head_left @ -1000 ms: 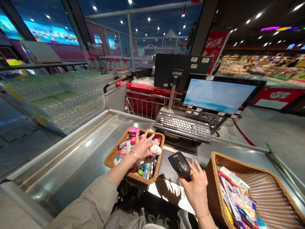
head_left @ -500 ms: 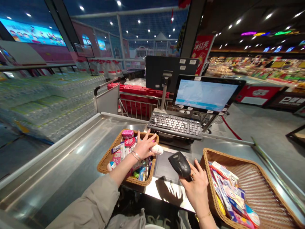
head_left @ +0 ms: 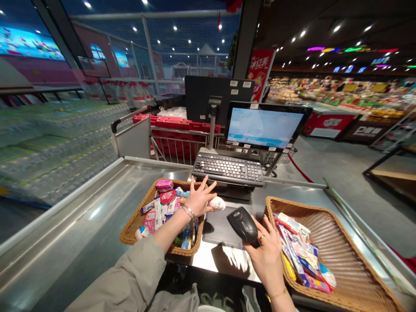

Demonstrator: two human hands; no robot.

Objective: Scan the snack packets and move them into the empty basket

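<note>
My left hand (head_left: 199, 200) pinches a small white egg-shaped packet (head_left: 217, 203) and holds it just past the right rim of a wicker basket (head_left: 130, 229) full of small colourful snack packs. My right hand (head_left: 266, 251) grips a black handheld barcode scanner (head_left: 243, 223), its head turned toward the white packet above a dark scan pad (head_left: 221, 225). A second wicker basket (head_left: 344, 264) on the right holds several flat colourful packs along its left side.
Behind the pad stand a black keyboard (head_left: 228, 167) and a lit touchscreen (head_left: 264, 128). The steel checkout counter (head_left: 81, 225) runs off to the left. A shopping cart with red crates (head_left: 177, 130) stands behind it, and stacked water bottles (head_left: 48, 147) fill the left.
My left hand has lifted the white packet out of the left basket and carried it right, toward the scanner. The right hand keeps its hold on the scanner. The camera has turned right.
</note>
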